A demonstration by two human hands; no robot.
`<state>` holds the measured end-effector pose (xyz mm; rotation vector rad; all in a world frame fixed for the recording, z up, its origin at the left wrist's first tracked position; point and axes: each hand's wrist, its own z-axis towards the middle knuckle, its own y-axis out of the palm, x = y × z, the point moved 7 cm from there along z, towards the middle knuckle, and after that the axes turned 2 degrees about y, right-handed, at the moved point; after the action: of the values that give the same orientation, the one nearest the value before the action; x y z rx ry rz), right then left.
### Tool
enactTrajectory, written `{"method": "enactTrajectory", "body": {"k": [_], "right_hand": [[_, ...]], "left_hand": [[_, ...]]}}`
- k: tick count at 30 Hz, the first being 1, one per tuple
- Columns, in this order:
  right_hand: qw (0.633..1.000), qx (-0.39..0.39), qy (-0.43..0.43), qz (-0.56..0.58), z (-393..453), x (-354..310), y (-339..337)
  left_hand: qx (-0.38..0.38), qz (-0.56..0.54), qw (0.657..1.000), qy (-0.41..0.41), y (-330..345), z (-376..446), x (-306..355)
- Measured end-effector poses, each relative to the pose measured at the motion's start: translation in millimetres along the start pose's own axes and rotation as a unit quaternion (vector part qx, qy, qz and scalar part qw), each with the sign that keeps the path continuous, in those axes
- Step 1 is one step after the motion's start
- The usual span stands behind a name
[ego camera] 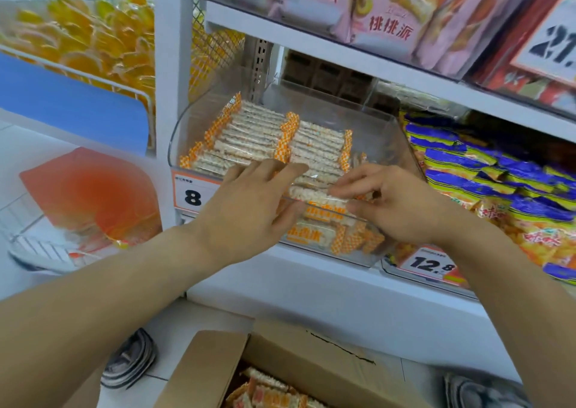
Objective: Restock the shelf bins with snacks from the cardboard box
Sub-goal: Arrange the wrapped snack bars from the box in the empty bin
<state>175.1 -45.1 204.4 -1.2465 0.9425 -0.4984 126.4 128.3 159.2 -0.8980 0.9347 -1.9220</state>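
A single head-worn wide-angle view looks forward and steeply down, close to the shelf unit (327,276). It faces the clear bin (380,133) near arm's reach, with the cardboard box (215,367) below at the bottom edge.

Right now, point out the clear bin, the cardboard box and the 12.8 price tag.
clear bin (378,127): head view, bare right side wall.
cardboard box (199,373): head view, left flap.
12.8 price tag (431,264): head view, on the printed number.
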Motion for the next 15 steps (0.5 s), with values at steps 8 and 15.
{"method": "enactTrajectory", "body": {"k": [8,15], "right_hand": [[0.998,-0.025,0.034,0.056,-3.0,8.3,2.1],[0.988,0.056,0.130,0.067,-1.5,26.8,0.2]], "left_hand": [[-0.031,-0.011,0.999,0.031,4.4,13.8,2.1],[-0.020,-0.019,0.998,0.055,0.3,14.1,-4.6]]}}
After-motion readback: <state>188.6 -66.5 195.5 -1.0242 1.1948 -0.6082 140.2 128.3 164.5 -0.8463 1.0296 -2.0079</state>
